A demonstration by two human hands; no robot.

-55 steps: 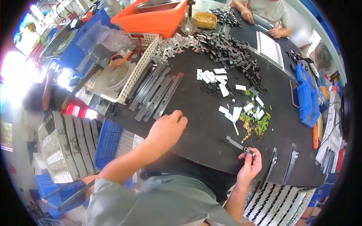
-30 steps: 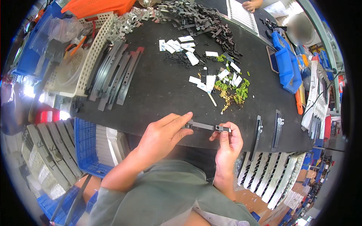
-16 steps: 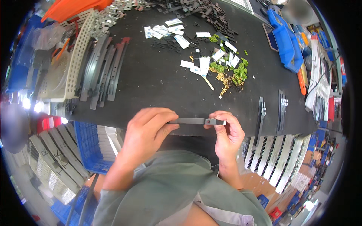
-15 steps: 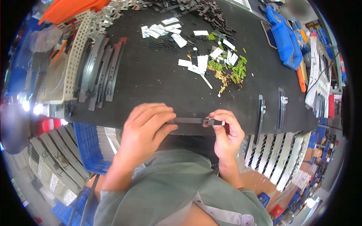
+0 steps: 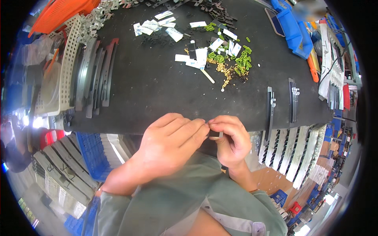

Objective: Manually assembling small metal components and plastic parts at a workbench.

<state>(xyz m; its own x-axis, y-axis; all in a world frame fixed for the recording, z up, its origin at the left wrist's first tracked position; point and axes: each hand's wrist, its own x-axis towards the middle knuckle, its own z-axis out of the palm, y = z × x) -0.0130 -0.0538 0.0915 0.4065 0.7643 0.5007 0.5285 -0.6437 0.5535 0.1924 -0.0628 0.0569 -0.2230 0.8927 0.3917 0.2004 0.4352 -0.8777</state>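
Observation:
Over the table's near edge my two hands meet at the fingertips. My left hand (image 5: 171,143) is closed with its back toward me, covering most of a dark metal strip (image 5: 215,134). Only the strip's short end shows, between the hands. My right hand (image 5: 233,143) pinches that end between thumb and curled fingers. What the fingertips press on is hidden. Beyond the hands lie small gold pins (image 5: 226,73), green oblong loops (image 5: 243,62) and white paper strips (image 5: 201,56). Two dark slide rails with bright clips, a nearer rail (image 5: 269,110) and a farther rail (image 5: 293,100), rest to the right.
Long metal rails (image 5: 84,78) lie at the left beside a cream perforated basket (image 5: 71,69). Dark metal pieces (image 5: 214,11) are heaped at the back. Blue bins (image 5: 298,39) stand back right. Below the table edge are a blue crate (image 5: 92,155) and racked pale strips (image 5: 291,155).
My left hand has moved right along the strip to meet my right hand, covering most of it. The right hand has shifted slightly, and the whole view has moved a little.

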